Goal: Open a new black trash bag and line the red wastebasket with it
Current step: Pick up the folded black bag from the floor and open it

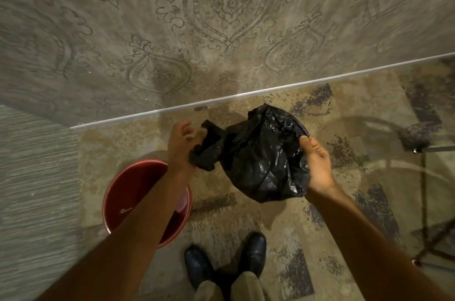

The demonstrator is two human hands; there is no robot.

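A crumpled black trash bag hangs in the air between my hands, above the patterned rug. My left hand pinches a bunched strip of the bag at its left edge. My right hand grips the bag's right edge with the thumb on top. The red wastebasket stands on the floor at the lower left, below my left forearm, which covers part of its rim. Its inside looks bare, with no liner in it.
A wall with grey damask wallpaper rises right ahead, ending in a pale baseboard strip. My two dark shoes stand on the rug. Thin black metal legs of a stand are at the right.
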